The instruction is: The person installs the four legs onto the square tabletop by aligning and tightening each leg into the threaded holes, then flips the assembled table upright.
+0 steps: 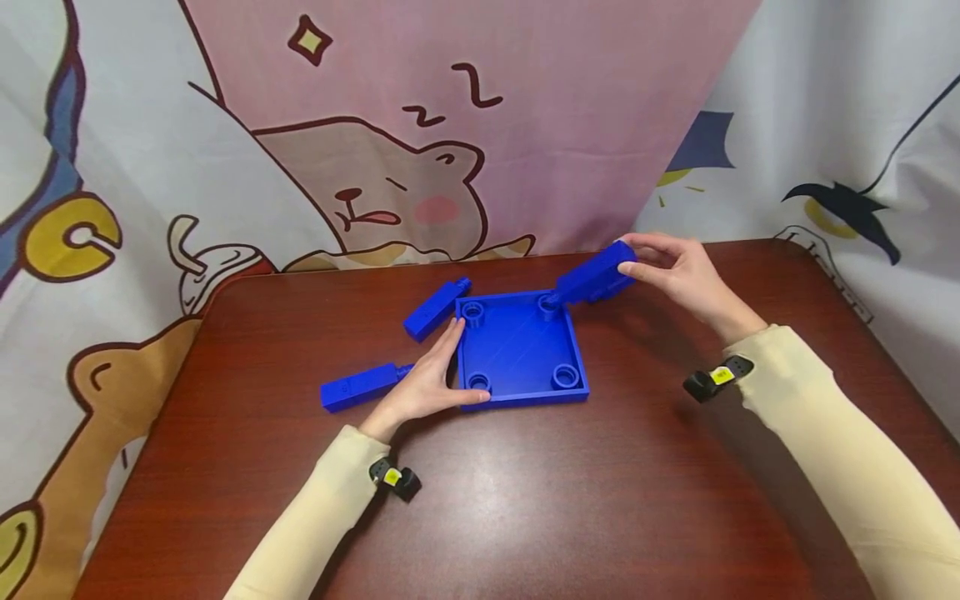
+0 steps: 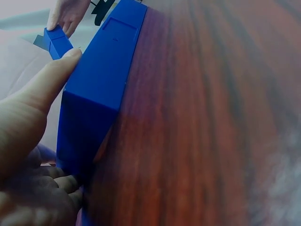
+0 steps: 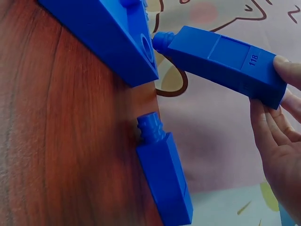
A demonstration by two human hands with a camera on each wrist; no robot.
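Observation:
A blue square tabletop (image 1: 517,346) lies with its raised rim and round sockets facing up. My left hand (image 1: 427,379) grips its near left corner, thumb along the front wall and fingers against the left wall. With my right hand (image 1: 690,279) I hold a blue table leg (image 3: 221,61) by its plain end, thumb opposite fingers. That leg is tilted, its threaded end at the far right socket (image 1: 550,307); whether the thread is inside cannot be told. Another blue leg (image 3: 164,176) lies on the table beneath it, mostly hidden behind the held leg in the head view.
Left of the tabletop lie two more blue legs, one at the far corner (image 1: 435,310) and one nearer (image 1: 363,387) beside my left wrist. The brown wooden table (image 1: 540,492) ends at a printed cloth curtain (image 1: 517,125) behind and at the sides.

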